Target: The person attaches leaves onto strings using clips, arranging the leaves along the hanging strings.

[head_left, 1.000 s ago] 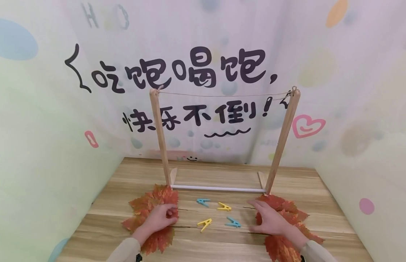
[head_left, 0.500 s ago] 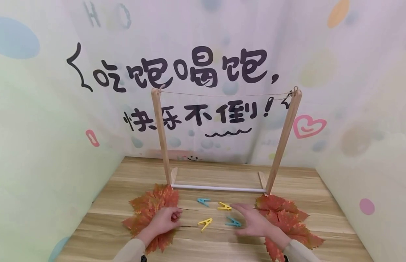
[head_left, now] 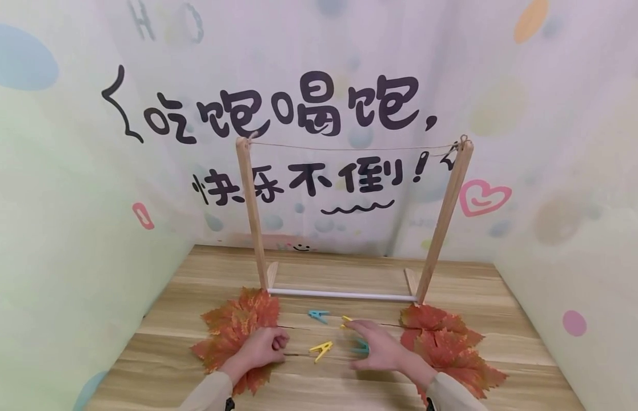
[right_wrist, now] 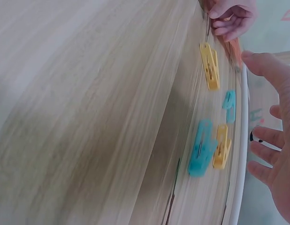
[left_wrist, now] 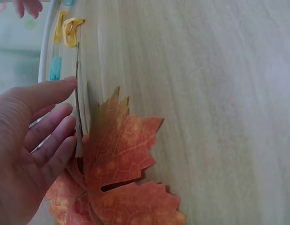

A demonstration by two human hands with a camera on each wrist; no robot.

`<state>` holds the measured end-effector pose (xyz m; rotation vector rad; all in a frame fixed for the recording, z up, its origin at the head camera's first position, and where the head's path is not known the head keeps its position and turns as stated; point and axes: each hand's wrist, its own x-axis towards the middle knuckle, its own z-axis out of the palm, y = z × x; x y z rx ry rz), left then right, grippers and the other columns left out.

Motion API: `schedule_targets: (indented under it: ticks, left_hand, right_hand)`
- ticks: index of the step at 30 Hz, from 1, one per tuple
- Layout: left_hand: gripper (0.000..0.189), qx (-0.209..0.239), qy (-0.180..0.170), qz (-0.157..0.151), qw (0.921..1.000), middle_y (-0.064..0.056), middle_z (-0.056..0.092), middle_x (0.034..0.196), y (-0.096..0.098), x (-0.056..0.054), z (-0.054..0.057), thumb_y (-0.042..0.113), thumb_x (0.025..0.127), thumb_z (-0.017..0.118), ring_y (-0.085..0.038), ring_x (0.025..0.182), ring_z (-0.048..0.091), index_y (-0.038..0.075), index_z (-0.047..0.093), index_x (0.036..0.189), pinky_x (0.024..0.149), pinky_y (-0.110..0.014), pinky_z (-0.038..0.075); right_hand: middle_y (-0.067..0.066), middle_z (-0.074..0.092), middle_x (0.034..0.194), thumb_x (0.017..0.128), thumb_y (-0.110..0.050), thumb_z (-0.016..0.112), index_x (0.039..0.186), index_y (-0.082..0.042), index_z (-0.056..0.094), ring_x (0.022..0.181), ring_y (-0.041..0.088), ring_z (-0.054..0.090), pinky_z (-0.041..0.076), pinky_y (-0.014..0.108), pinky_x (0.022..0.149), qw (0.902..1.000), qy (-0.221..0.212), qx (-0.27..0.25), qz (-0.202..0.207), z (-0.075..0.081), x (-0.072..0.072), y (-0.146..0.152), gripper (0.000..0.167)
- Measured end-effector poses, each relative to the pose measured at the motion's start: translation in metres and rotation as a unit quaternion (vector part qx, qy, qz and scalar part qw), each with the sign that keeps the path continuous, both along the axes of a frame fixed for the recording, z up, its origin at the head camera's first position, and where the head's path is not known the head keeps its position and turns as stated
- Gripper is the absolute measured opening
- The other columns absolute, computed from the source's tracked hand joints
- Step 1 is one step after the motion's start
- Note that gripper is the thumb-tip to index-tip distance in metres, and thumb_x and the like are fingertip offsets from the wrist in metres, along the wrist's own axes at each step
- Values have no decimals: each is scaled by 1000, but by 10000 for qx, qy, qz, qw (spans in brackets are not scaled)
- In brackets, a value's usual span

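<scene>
My left hand (head_left: 259,345) is low over the left cluster of red-orange leaves (head_left: 236,319), fingers loosely bent. In the left wrist view its thumb and fingertips lie right beside a thin brown stem (left_wrist: 78,101), apart from each other. Palm down, my right hand (head_left: 382,345) hovers with fingers spread and nothing in them, partly covering a teal clothespin (head_left: 361,346) and a yellow clothespin (head_left: 345,321). Left of it lie another yellow clothespin (head_left: 321,349) and a blue clothespin (head_left: 317,315). All the clothespins are whole in the right wrist view.
Behind the clothespins stands a frame of two wooden posts (head_left: 446,222) with a string (head_left: 349,149) tied across the top and a white rod (head_left: 344,295) at the base. More red leaves (head_left: 447,348) lie at right, stems pointing inward. Printed fabric walls surround the wooden table (head_left: 195,274).
My right hand has moved left, from the right-hand leaves to over the teal and yellow clothespins. The left hand has barely shifted; the leaves and clothespins stay where they were.
</scene>
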<state>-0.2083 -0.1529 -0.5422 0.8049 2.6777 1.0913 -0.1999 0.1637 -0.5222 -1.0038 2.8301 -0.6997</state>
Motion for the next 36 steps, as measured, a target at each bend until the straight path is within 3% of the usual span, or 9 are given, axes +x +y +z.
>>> schedule_targets:
  ticks: [21,28,36]
  left_hand:
    - [10,-101,-214,-304,9993,4,60,68,0,-5,-7,-3,72,71,1,61,52,2,67,79,57,-18,47]
    - [10,-114,-95,-534,9985,1,63,69,0,-7,2,-5,72,69,2,62,52,0,69,81,58,-17,47]
    - [8,74,-17,-660,9978,-7,66,76,1,-8,20,-3,78,65,-2,67,55,-3,69,86,60,-18,48]
  right_hand:
    - [7,49,127,68,-41,74,130,-11,47,117,26,46,40,42,96,9998,20,-112,171,-13,0,-31,74]
    - [8,51,127,68,-40,74,130,-11,47,118,27,46,38,45,97,9997,-69,-167,182,-13,1,-37,74]
    - [8,54,122,68,-40,75,129,-9,48,113,25,50,42,42,93,9993,154,-192,277,-17,-2,-44,73]
